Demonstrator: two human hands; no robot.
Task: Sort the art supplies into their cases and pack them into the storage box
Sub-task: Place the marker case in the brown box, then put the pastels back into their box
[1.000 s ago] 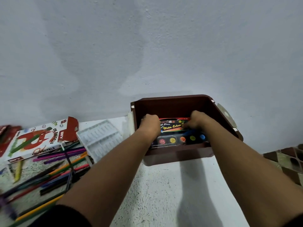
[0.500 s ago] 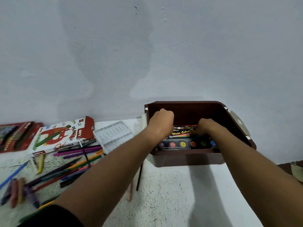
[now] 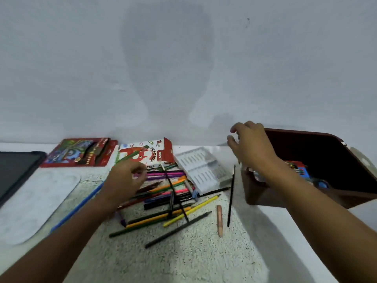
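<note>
Table [image 3: 204, 260], seen from the head camera, with the box [image 3: 318, 144] as landmark. The box, dark brown and open-topped, stands at the right, close to the wall; a paint set [image 3: 297, 167] already lies inside it, so packing appears begun. Far left of the box lie a dark tablet [image 3: 16, 170] and a pale palette [image 3: 36, 201]. A red case [image 3: 81, 152] lies well left of the box, open, likely waiting for its pencils. Nearer the box sits the pastel carton [image 3: 146, 154], its flap open, and just beside the box's left wall a white tray [image 3: 202, 170]. The pencils [image 3: 169, 201] lie in a loose crossed heap left of the box, unsorted; one thin black brush [image 3: 231, 199] lies nearly against the box.

The left hand [image 3: 124, 180] hovers over the heap's far edge, well left of the box, fingers curled inward; whether they pinch a pencil cannot be told. The right hand [image 3: 251, 146] is raised over the box's left wall, fingers spread and relaxed, holding nothing, seemingly free for the next pick.
</note>
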